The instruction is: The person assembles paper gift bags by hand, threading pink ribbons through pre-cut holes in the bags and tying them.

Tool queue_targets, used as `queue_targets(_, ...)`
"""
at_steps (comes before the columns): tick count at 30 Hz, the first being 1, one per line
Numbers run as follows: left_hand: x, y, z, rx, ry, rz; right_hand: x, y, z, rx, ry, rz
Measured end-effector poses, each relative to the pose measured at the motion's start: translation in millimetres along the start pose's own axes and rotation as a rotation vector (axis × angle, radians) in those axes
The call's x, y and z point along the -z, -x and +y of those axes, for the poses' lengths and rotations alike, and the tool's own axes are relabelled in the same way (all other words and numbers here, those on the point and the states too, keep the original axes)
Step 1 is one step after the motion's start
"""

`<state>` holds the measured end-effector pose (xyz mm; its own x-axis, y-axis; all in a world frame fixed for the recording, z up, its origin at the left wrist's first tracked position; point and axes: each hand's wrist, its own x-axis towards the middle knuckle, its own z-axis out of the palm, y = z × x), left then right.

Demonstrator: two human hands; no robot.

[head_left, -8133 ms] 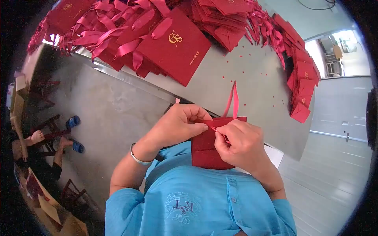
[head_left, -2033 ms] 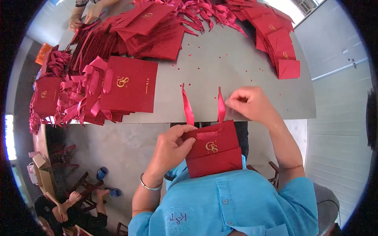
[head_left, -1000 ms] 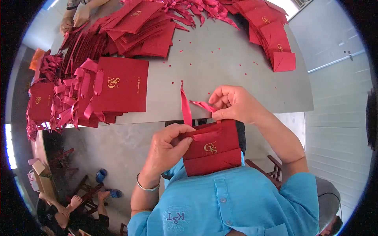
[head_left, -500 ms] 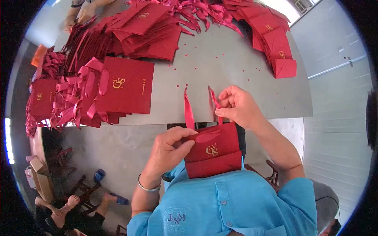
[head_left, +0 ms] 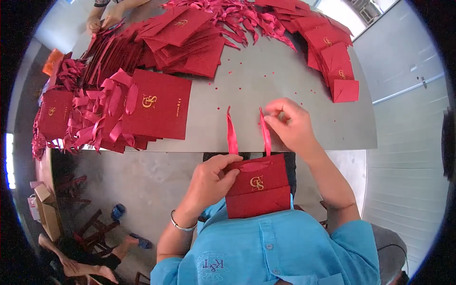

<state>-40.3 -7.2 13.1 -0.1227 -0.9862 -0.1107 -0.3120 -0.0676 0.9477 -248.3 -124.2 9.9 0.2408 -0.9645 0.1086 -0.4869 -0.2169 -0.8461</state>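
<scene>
Starting at the left, I have a pile of ribboned bags (head_left: 156,107) on the table (head_left: 308,128), with a co-worker's hand (head_left: 113,18) beyond it, at the end of a tightly packed row of bags (head_left: 114,61). Next comes my left hand (head_left: 216,178), thumb and fingers pinched on the upper left corner of the red bag (head_left: 263,199). That bag lies flat against the front of the blue shirt (head_left: 237,247), just short of the table's near edge, with its gold lettering towards me and a band of ribbon across its face, below the mouth. From its top edge two ends run forward over the table: the left ribbon end (head_left: 232,137), which no hand touches, and the right ribbon end (head_left: 266,137). My right hand (head_left: 290,118) has its thumb and forefinger at the tip of that second one; I cannot tell whether they are closed on it or only brushing it. Further right, another stack of bags (head_left: 339,61) fans along the table.

I judge the step in hand to be straightening the handle, since the ribbon looks threaded. The next move, to my mind, calls for a sure pinch on the right end and a gentle draw to match its partner, while the left hand steadies the corner.
</scene>
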Motion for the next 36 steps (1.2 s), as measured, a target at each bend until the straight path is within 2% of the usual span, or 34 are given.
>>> queue_targets(2,-3,0,-2,0.051,0.027,0.016,3,2,-2,0.521,0.241,-0.183)
queue_targets(3,-4,0,-3,0.101,0.055,0.023,2,5,-7,0.520,0.239,-0.182)
queue_targets(5,-7,-1,-5,0.086,0.008,0.019,-3,7,-20,0.703,0.214,-0.616)
queue_targets(6,-7,-1,-5,0.072,-0.036,0.018,-4,5,-19,0.709,0.214,-0.611)
queue_targets(8,-3,-2,3,0.084,-0.064,-0.008,-7,0,-14,0.760,0.368,-0.792)
queue_targets(14,-2,2,2,0.072,-0.007,-0.034,-8,-2,-3,0.832,0.412,-0.713)
queue_targets(21,-7,3,-2,0.080,0.081,-0.057,-6,-3,-1,0.807,0.382,-0.668)
queue_targets(23,-9,3,-5,0.095,0.086,-0.067,4,-5,-2,0.448,-0.079,-0.692)
queue_targets(24,-10,4,-6,0.109,0.093,-0.071,14,-5,-2,0.451,-0.274,-0.571)
queue_targets(26,-10,5,-7,0.112,0.100,-0.064,33,-7,6,0.330,-0.556,-0.365)
queue_targets(28,-8,4,-6,0.110,0.107,-0.056,55,17,5,0.048,-0.539,-0.155)
queue_targets(30,-6,3,-2,0.129,0.107,-0.075,75,47,7,-0.322,-0.226,-0.262)
queue_targets(32,-7,1,-3,0.141,0.217,-0.073,66,90,42,-0.269,-0.239,-0.284)
queue_targets(34,-8,-2,-4,0.149,0.323,-0.072,61,126,25,-0.375,-0.586,-0.235)
queue_targets(36,-10,-7,-8,0.163,0.505,-0.068,53,150,17,-0.422,-0.616,-0.273)
